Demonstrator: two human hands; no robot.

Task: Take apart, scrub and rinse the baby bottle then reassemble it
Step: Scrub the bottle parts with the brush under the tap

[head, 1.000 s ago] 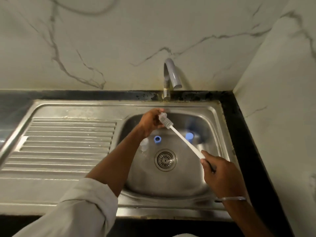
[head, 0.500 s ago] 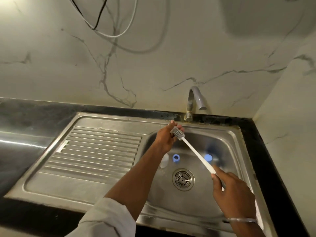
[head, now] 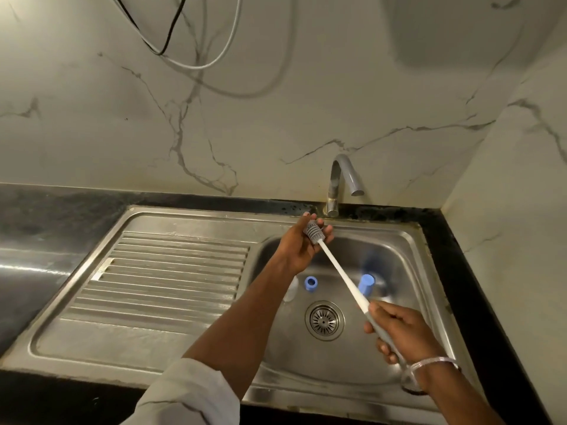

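My right hand [head: 402, 329] grips the grey handle of a long white bottle brush [head: 343, 277] over the sink basin [head: 276, 250]. Its grey bristle head [head: 313, 233] lies in my left hand [head: 299, 243], whose fingers curl round it near the basin's back rim. On the basin floor lie a blue ring [head: 310, 283] and a blue cap [head: 366, 283]. A clear bottle part [head: 290, 289] shows beside the ring, mostly hidden behind my left forearm.
The steel faucet [head: 340, 185] stands at the back rim with no water running. The drain [head: 324, 320] is at the basin's middle. A ribbed draining board [head: 165, 280] lies to the left. Marble walls close off the back and right; cables [head: 196, 56] hang above.
The view has tilted up, so the sink sits lower and more wall and cables show. Both hands keep their hold on the brush, which has barely shifted over the basin.
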